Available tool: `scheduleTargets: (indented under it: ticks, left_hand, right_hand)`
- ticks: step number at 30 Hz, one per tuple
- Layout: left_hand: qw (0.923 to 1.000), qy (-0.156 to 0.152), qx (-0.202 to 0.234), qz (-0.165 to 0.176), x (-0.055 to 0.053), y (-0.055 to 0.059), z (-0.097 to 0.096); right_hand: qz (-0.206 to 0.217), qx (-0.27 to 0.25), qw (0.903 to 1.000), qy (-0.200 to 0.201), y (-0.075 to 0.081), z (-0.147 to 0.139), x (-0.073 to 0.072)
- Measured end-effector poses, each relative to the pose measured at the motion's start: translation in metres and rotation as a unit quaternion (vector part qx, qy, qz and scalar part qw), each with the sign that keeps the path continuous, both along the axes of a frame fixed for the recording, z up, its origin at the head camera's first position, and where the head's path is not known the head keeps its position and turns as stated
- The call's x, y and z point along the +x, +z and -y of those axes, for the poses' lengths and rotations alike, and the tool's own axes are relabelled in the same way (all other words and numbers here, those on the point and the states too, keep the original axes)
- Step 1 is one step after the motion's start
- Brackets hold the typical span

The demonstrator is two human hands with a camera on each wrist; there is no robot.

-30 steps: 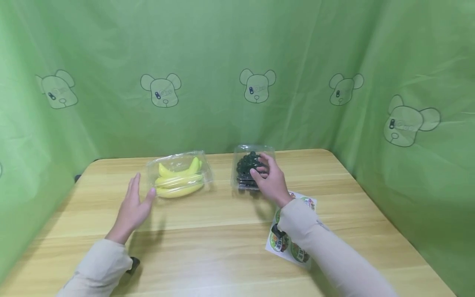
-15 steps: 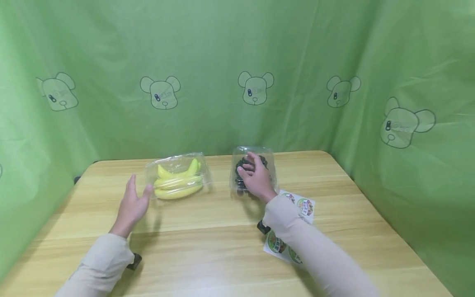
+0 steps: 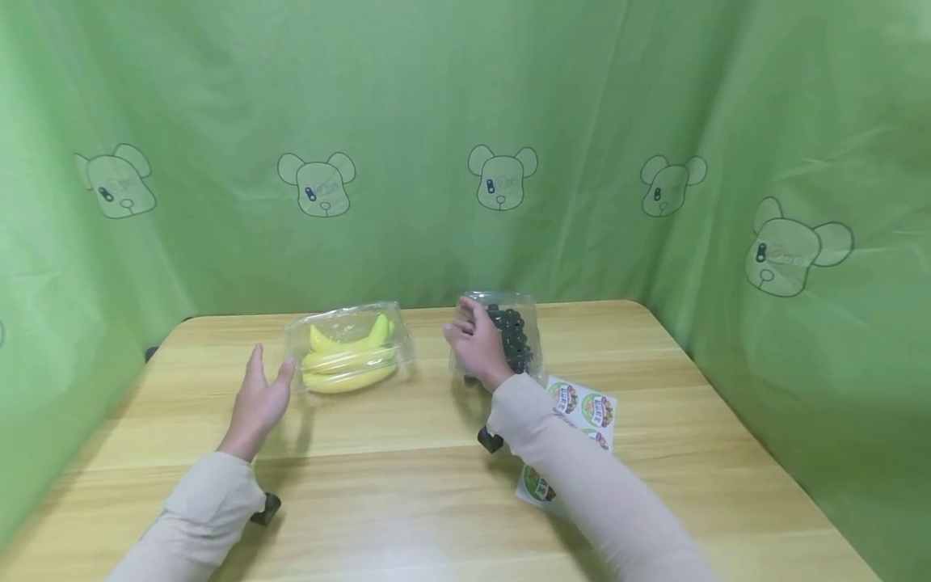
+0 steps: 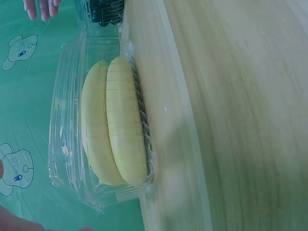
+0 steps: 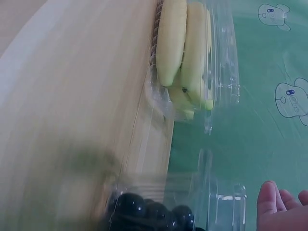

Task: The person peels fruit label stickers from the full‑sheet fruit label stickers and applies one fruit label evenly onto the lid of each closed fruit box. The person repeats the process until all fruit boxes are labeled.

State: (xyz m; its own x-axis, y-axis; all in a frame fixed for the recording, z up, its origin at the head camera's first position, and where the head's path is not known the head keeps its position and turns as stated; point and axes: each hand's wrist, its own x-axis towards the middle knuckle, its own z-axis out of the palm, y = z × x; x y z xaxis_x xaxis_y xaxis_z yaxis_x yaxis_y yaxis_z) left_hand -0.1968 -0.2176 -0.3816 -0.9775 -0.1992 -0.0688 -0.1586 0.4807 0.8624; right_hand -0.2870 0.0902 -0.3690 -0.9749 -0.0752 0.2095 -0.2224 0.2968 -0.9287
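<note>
Yellow bananas point(image 3: 349, 368) lie inside a clear plastic clamshell box point(image 4: 67, 115) at the back left of the table. My left hand point(image 3: 256, 408) is just left of that box, thumb apart from the fingers, holding nothing. To the right stands a second clear box point(image 3: 534, 323) with a bunch of dark grapes point(image 3: 515, 339) in it. My right hand point(image 3: 476, 343) is in front of and over this box's left side, fingers loosely bent, covering part of the grapes. In the right wrist view its fingertips point(image 5: 267, 197) show beside the box, with nothing between them.
A white sheet of round fruit stickers point(image 3: 598, 411) lies right of centre, partly under my right sleeve point(image 3: 582, 469). The wooden table point(image 3: 393, 509) ends at a green curtain point(image 3: 407, 97) on the back and both sides. A black wrist camera point(image 3: 267, 509) hangs below my left cuff.
My right hand has moved left across the grape box, uncovering the grapes' right side and more of the sticker sheet. My left hand has drawn slightly away from the banana box.
</note>
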Motion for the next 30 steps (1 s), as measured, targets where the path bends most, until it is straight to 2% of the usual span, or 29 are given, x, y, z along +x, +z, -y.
scheduleTargets:
  ticks: [5, 30]
  left_hand:
    - [0.9999, 0.001, 0.008, 0.009, -0.001, 0.0, 0.0]
    - [0.9998, 0.003, 0.019, 0.004, -0.008, -0.001, -0.003]
  right_hand:
    - [0.02, 0.002, 0.9998, -0.002, 0.001, 0.01, -0.001]
    - [0.042, 0.008, 0.999, -0.013, -0.001, 0.024, -0.008]
